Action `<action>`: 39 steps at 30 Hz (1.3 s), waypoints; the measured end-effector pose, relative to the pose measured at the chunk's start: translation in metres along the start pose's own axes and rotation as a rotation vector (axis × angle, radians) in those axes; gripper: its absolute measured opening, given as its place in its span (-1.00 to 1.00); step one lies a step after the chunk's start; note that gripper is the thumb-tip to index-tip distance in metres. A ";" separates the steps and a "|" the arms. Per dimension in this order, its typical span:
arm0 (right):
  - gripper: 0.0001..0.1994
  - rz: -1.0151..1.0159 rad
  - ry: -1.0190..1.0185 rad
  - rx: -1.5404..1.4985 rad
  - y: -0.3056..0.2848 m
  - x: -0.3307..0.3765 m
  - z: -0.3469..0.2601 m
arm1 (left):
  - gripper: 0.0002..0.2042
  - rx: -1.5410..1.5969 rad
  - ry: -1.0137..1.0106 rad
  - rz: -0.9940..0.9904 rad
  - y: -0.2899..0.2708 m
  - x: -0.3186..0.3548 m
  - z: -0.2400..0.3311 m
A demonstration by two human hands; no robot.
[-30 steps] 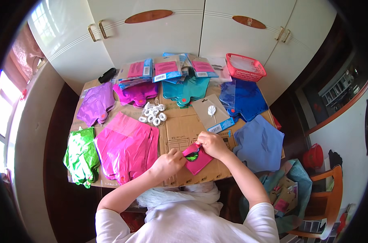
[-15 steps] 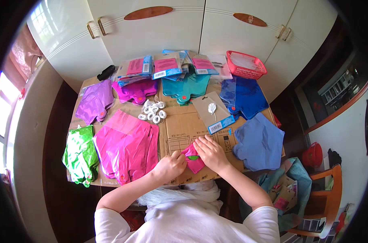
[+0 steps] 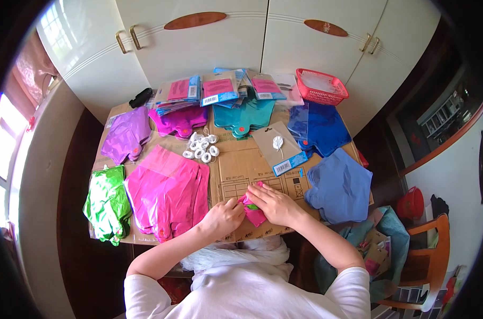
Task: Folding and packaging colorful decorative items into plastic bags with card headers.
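Observation:
A small folded pink foil balloon (image 3: 256,218) with a green patch lies on the cardboard near its front edge. My left hand (image 3: 225,217) is closed, pinching the balloon's left edge between thumb and fingers. Across its upper right side lies my right hand (image 3: 273,204), fingers stretched out and flat on the foil; they hide part of it. Left of my hands is a stack of flat pink foil balloons (image 3: 167,196). Beyond them rests a cardboard backing card (image 3: 268,141) with a blue strip and a white coil of ribbon on it.
Green (image 3: 107,199), lilac (image 3: 125,135), teal (image 3: 244,117), dark blue (image 3: 326,127) and pale blue (image 3: 339,186) foil stacks ring the cardboard. White ribbon coils (image 3: 201,146) are heaped mid-table. Packaged cards (image 3: 217,87) and a red basket (image 3: 321,95) stand at the back; a chair (image 3: 438,260) is at right.
My right hand has shifted slightly left and down over the pink foil, and a bit of pink now shows above its fingertips. My left hand keeps its pinch in nearly the same place.

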State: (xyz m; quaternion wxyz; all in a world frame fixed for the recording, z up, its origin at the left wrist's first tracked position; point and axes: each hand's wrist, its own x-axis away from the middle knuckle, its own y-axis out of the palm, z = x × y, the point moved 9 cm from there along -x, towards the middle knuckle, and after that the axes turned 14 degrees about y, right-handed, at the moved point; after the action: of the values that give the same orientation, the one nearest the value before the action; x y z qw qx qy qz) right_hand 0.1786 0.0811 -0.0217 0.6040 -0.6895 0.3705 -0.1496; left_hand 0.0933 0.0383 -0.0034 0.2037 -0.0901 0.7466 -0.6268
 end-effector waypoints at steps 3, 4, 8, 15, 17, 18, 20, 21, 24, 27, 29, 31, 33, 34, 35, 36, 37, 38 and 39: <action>-0.28 -0.073 -0.014 -0.037 -0.002 0.004 -0.002 | -0.81 0.017 -0.010 -0.015 -0.002 0.000 0.000; -0.19 -0.103 0.003 -0.062 -0.006 0.004 -0.004 | -0.80 0.000 -0.012 0.025 -0.004 0.003 0.000; 0.10 -0.223 0.019 0.015 0.001 0.015 -0.007 | -0.75 0.072 -0.007 -0.005 -0.013 0.002 -0.003; -0.13 -0.281 0.070 0.212 0.005 0.046 -0.032 | -0.75 0.078 -0.067 0.216 -0.011 -0.084 -0.043; -0.44 0.004 -0.015 0.245 -0.003 0.060 -0.045 | -0.77 -0.149 -0.035 0.371 -0.006 -0.117 -0.042; -0.49 0.047 -0.035 0.221 -0.006 0.067 -0.049 | -0.78 -0.261 -0.021 0.445 -0.005 -0.125 -0.040; -0.64 0.135 -0.061 0.143 -0.023 0.073 -0.056 | -0.79 -0.129 -0.113 0.239 0.027 -0.140 -0.056; -0.67 0.157 -0.059 0.082 -0.033 0.078 -0.056 | -0.79 -0.058 -0.152 0.136 0.040 -0.147 -0.060; -0.78 0.215 0.011 -0.193 -0.057 0.089 -0.037 | -0.79 0.021 -0.114 0.130 0.043 -0.130 -0.054; -0.80 0.135 0.396 -0.546 -0.082 0.080 0.006 | -0.72 -0.030 -0.007 0.128 0.016 -0.092 -0.028; -0.82 0.009 0.663 -0.684 -0.071 0.068 0.044 | -0.68 -0.103 0.039 0.103 0.002 -0.058 -0.009; -0.82 0.061 0.608 -0.913 -0.080 0.034 0.051 | -0.65 -0.154 0.064 0.064 0.001 -0.032 0.008; -0.81 -0.003 0.703 -1.115 -0.051 0.013 0.070 | -0.64 -0.131 0.051 0.046 -0.005 -0.017 0.020; -0.79 -0.030 0.770 -1.475 -0.023 0.004 0.072 | -0.64 -0.124 0.041 0.035 -0.007 -0.010 0.023; -0.78 -0.097 0.785 -1.562 -0.009 0.001 0.068 | -0.64 -0.117 0.026 0.032 -0.008 -0.005 0.025; -0.77 -0.175 0.795 -1.646 0.003 -0.004 0.060 | -0.64 -0.113 0.003 0.029 -0.009 0.000 0.026; -0.76 -0.254 0.806 -1.729 0.013 -0.008 0.051 | -0.63 -0.107 -0.017 0.026 -0.010 0.005 0.027; -0.75 -0.230 0.805 -1.702 0.013 -0.008 0.050 | -0.63 -0.117 -0.023 0.022 -0.011 0.010 0.028; -0.75 -0.183 0.829 -1.712 0.010 -0.006 0.055 | -0.63 -0.113 -0.034 0.022 -0.011 0.013 0.029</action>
State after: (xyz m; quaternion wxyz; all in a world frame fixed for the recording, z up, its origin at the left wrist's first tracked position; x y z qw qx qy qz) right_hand 0.2073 0.1249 -0.0426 -0.2987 -0.8158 0.4836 -0.1069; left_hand 0.0919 0.0049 0.0011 0.2178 -0.1038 0.7781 -0.5799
